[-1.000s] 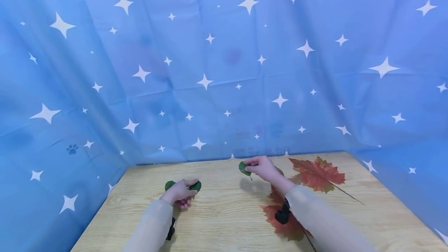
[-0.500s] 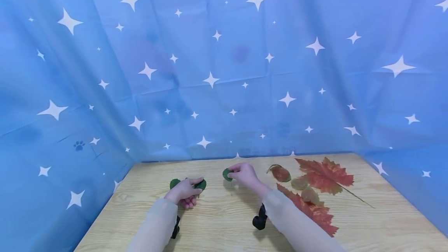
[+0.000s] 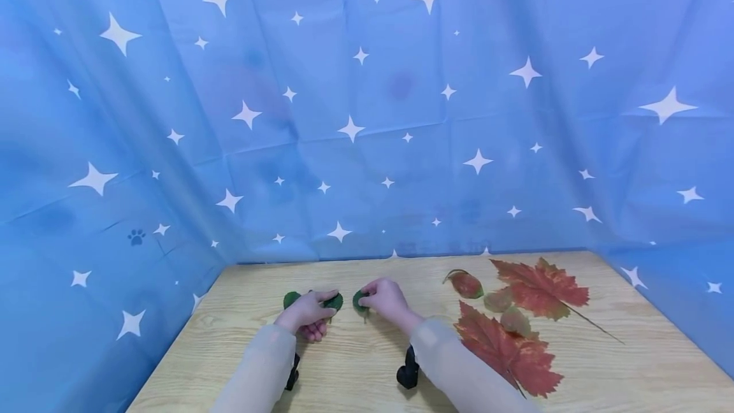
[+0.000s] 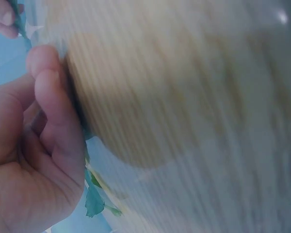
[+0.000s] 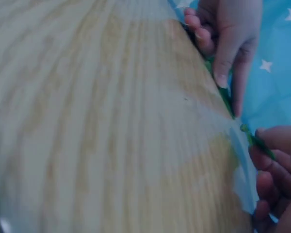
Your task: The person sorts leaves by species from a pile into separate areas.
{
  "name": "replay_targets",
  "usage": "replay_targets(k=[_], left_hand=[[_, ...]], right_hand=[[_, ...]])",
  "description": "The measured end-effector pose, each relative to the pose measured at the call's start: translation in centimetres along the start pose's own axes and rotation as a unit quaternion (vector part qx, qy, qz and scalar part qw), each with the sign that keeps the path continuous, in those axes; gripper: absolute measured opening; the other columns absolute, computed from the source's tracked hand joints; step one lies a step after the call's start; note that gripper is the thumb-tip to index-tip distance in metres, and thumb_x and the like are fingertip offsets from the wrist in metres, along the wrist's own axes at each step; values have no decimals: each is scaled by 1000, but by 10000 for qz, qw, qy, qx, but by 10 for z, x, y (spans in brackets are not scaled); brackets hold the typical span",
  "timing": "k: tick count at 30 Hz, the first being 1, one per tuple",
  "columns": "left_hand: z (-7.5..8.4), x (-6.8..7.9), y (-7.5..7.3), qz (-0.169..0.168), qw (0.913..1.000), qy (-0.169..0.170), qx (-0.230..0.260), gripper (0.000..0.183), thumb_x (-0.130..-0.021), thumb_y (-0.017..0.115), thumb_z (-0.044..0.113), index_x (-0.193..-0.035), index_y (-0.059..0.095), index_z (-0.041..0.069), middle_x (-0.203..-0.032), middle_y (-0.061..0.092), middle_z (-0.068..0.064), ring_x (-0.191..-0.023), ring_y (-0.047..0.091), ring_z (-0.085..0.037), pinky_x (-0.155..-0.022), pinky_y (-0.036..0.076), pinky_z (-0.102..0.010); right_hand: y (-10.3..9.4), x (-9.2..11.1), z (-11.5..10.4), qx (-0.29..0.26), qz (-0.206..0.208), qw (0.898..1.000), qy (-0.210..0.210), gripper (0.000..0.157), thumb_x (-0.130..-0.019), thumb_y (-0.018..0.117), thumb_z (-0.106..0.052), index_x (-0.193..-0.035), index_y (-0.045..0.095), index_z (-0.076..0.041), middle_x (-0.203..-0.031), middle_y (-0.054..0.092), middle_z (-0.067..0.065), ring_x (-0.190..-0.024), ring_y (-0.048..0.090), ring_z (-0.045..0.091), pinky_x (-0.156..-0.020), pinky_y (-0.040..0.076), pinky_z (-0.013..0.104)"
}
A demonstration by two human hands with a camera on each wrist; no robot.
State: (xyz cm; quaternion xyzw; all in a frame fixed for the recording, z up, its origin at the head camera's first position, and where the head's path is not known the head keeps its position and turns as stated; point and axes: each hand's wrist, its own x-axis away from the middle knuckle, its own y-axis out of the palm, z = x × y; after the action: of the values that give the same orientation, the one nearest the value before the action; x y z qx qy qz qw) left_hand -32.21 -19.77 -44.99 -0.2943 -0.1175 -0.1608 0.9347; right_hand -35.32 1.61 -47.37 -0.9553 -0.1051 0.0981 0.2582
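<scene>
As the right hand (image 3: 390, 300) pinches a small, rounded, green artificial-looking leaf (image 3: 359, 301), we see it just right of a similar green leaf (image 3: 334, 302), apart.
We note its stem points personward; the left hand (image 3: 309, 312) rests straight fingers on that similar green leaf at the table (image 3: 229, 311).

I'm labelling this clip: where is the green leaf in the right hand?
In the head view, it's near mid-table: the green leaf is pinched by the right hand, just right of another leaf touched by the left hand.
</scene>
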Motion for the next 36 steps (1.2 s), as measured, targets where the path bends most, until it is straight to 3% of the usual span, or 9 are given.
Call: replay_targets(k=[12,17,21,26,31,33,36], left_hand=[[4,5,1,85,9999,-14,-107,56,-100,55,19,-152,34,19,-53,57,-8,-39,52,-14,-40,47,-28],[4,3,1,66,9999,-92,-107,56,-100,55,18,-152,35,20,-53,58,-8,-38,51,-13,-39,46,-27],[6,1,1,198,9995,-104,-220,55,-100,56,17,-151,37,19,-55,60,-10,-39,51,-14,-39,45,-27],[10,-4,6,338,9980,148,-521,52,-97,59,10,-147,43,10,-57,62,-12,-40,53,-14,-38,42,-25],[15,-6,6,589,9915,511,-1042,43,-94,61,6,-137,55,3,-55,61,-9,-42,53,-13,-42,43,-26],[18,-6,3,698,9886,617,-1181,40,-94,62,7,-134,58,3,-55,61,-7,-43,53,-13,-46,46,-28],[23,-7,-1,816,9841,801,-1361,38,-95,62,9,-131,60,2,-54,60,-7,-43,52,-13,-47,47,-30]], right_hand=[[10,0,-7,1312,-357,9906,-166,24,-86,73,-16,-109,74,-10,-107,70,5,-92,65,22,-76,52,42],[9,0,-10,1475,-425,9880,-176,24,-86,73,-17,-109,74,-11,-110,69,7,-96,64,25,-77,52,44],[9,-2,-10,1508,-422,9875,-178,24,-87,73,-19,-110,74,-12,-111,69,7,-97,64,26,-78,51,45],[6,-1,-4,1433,-353,9890,-120,22,-89,70,-21,-110,73,-14,-108,68,3,-89,62,21,-75,50,41],[-1,2,-4,989,-462,9940,-70,26,-91,65,-20,-115,70,-10,-77,67,2,-57,56,15,-52,43,32],[-9,4,-7,806,-520,9953,-106,31,-92,63,-20,-120,67,-8,-67,65,4,-51,56,16,-47,42,31],[-26,7,-13,779,-499,9955,-227,35,-92,64,-21,-123,65,-6,-69,64,4,-54,57,16,-49,43,31]])
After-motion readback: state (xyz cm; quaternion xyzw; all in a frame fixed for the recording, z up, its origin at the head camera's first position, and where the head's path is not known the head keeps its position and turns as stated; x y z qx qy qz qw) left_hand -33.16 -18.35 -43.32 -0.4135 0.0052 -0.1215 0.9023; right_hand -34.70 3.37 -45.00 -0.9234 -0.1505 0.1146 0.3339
